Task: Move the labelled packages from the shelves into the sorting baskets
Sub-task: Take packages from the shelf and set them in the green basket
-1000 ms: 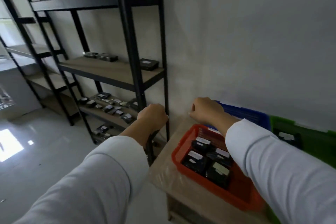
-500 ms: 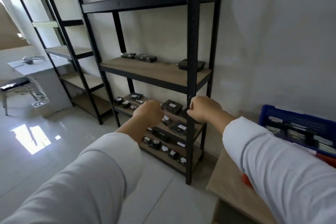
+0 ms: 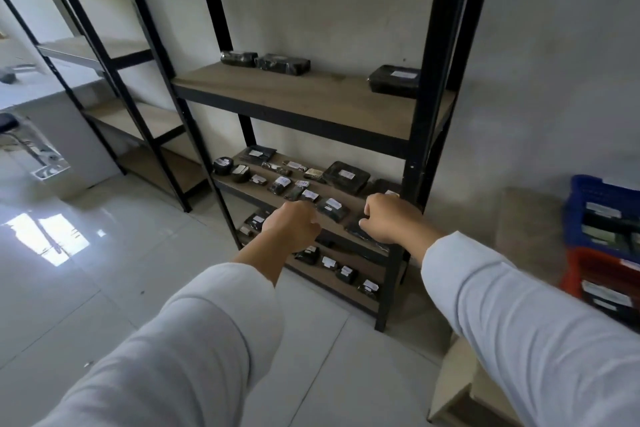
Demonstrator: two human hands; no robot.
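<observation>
At the rack (image 3: 446, 45), both hands now reach toward its middle shelf (image 3: 360, 208). A second ago they hung over the red basket (image 3: 581, 274) on the table (image 3: 519, 218); since then the view has swung left, so the baskets have slid to the right edge and the rack fills the middle. That reads as a drop-off done and a fresh pick starting.

The left hand (image 3: 292, 227) is loosely curled, knuckles up, and holds nothing that shows; it hovers in front of the shelf's front edge, near a small labelled package (image 3: 332, 208). The right hand (image 3: 389, 217) is curled too, its fingertips down at a flat dark package (image 3: 363, 234) by the front right corner. Whether it already pinches that package or only touches it, I cannot tell; its fingers are hidden behind the knuckles.

Plenty is left to move: a dozen or so packages on the middle shelf, including a larger one (image 3: 346, 177) at the back, three on the upper shelf (image 3: 311, 97) and more on the bottom shelf (image 3: 346, 284). The blue basket (image 3: 581, 215) and the red one below it in view already hold several.

Nearly every package bears a white label, but the print is too small and blurred to read. No brand shows anywhere.
</observation>
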